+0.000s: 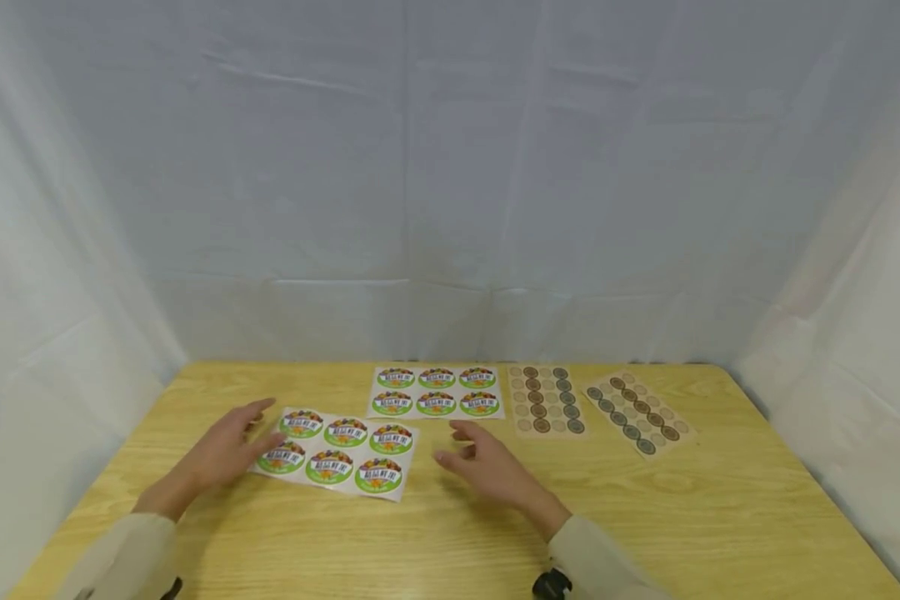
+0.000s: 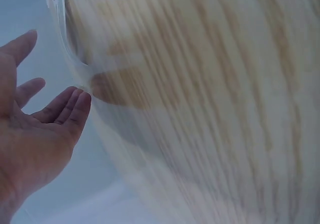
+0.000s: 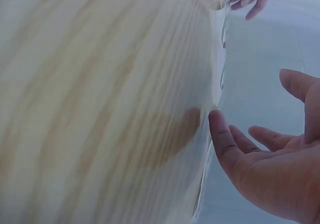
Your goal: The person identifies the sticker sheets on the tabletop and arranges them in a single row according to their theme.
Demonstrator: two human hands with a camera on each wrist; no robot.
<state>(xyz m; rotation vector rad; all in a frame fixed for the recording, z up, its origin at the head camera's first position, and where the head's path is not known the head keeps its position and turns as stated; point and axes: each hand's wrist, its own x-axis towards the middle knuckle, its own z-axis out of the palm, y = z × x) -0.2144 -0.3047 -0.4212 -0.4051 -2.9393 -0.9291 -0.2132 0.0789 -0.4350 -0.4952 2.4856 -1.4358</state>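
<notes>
Left hand (image 1: 228, 442): fingers loose, thumb over the left edge of the near sticker sheet (image 1: 337, 446); I cannot tell whether it touches. Right hand (image 1: 491, 467): relaxed, gripping nothing, apart from that sheet. The hands flank it, presumably for reach at either end. Far sticker sheet (image 1: 437, 392), upright dot sheet (image 1: 547, 402) and slanted dot sheet (image 1: 640, 412) line the table's (image 1: 420, 550) back edge, probably to stay readable. Wood between near sheet and right hand gives turning room.

Pale, creased sheeting (image 1: 450, 183), perhaps plastic, hangs behind and beside a yellow wood-grain table (image 1: 375, 550).
</notes>
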